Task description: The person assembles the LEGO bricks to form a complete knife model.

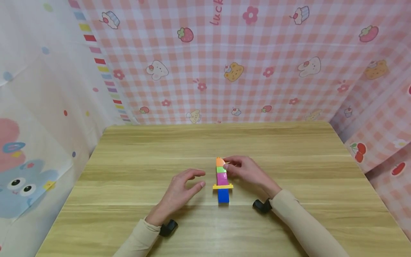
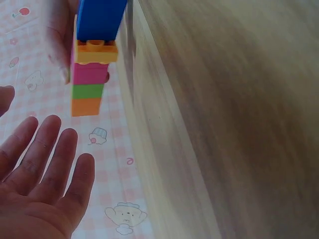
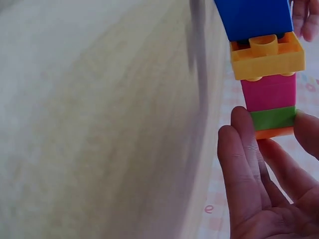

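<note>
A sword-like row of joined toy building blocks (image 1: pixel 222 179) lies near the middle of the table. From its far end it runs orange, green, magenta, then a wider yellow crosspiece (image 3: pixel 269 59) with studs, and a blue block (image 1: pixel 223 196) nearest me. My right hand (image 1: pixel 245 170) pinches the far end from the right, thumb on one side of the green block (image 3: pixel 273 118) and fingertips on the other. To the left of the row, my left hand (image 1: pixel 182 189) hovers apart from it, fingers loosely extended and holding nothing, its palm (image 2: pixel 30 214) showing in the left wrist view.
The wood-grain table (image 1: pixel 144 142) spreads out on all sides of the blocks. Behind it hangs a pink checked curtain (image 1: pixel 205 64), with a white patterned one (image 1: pixel 48 92) at the left. A black wrist camera (image 1: pixel 262 206) sticks out from the right cuff, another (image 1: pixel 168 227) from the left.
</note>
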A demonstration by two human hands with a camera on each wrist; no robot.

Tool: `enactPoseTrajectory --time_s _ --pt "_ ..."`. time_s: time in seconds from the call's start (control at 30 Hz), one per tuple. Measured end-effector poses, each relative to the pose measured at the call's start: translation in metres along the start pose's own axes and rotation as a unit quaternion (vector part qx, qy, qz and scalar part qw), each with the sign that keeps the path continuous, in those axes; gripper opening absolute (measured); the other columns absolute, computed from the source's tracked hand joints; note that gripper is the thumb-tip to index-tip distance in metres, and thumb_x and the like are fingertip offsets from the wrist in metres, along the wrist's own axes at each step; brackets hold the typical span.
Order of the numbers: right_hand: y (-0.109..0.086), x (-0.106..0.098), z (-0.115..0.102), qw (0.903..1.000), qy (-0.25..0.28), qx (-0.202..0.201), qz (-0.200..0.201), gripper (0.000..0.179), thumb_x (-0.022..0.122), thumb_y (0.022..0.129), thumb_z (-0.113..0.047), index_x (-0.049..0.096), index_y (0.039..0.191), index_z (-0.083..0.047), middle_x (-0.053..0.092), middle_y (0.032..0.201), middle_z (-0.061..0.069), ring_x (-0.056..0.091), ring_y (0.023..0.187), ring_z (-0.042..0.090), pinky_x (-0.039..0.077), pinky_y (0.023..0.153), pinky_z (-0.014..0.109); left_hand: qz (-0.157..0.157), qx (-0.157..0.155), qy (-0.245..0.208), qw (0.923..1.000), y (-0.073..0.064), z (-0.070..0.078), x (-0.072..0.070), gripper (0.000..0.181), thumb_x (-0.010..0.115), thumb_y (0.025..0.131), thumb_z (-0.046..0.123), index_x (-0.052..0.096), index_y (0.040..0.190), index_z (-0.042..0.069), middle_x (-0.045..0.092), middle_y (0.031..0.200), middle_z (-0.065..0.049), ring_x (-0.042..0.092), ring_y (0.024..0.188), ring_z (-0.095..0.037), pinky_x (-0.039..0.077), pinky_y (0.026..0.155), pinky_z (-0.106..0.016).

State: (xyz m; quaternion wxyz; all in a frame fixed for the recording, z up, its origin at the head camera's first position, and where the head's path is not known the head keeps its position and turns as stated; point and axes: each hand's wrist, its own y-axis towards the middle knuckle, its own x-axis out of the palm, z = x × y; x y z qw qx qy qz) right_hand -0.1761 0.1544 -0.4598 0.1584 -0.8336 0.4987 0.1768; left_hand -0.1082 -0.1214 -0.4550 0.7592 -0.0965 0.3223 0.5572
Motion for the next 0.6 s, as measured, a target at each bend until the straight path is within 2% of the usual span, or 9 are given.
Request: enactPoseTrajectory --time_s 0.2,0.4,0.6 --pt "0.005 0.001 0.003 0.9996 -0.006 0.027 -0.006 0.051 0.064 0.103 -0.037 0.063 0.139 -0.001 0.073 0.12 0.01 0.072 0.099 0.02 0.055 0.1 0.046 -0.007 -0.007 -0.002 0.9999 0.0 0.0 0.0 0.032 0.072 0.099 0.021 0.069 0.127 0.005 0.071 0.126 -0.003 0.064 0.119 -0.022 0.054 0.101 -0.046" --pt "0.01 0.001 0.001 0.9971 0.01 0.076 -0.002 0.05 0.063 0.104 -0.032 0.06 0.139 0.004 0.072 0.118 0.015 0.073 0.09 0.02 0.061 0.088 0.037 -0.005 0.006 0.001 1.0 0.0 0.0 0.0 0.031 0.071 0.1 0.021 0.069 0.126 0.004 0.071 0.125 -0.004 0.064 0.118 -0.023 0.055 0.099 -0.045" --pt "0.014 0.0 -0.002 0.9956 0.008 0.094 -0.006 0.047 0.062 0.105 -0.025 0.059 0.138 0.008 0.071 0.119 0.016 0.072 0.089 0.02 0.062 0.084 0.035 -0.014 -0.009 -0.001 0.9999 0.001 0.0 -0.001 0.032 0.072 0.099 0.02 0.069 0.127 0.005 0.07 0.126 -0.002 0.064 0.119 -0.021 0.054 0.101 -0.044"
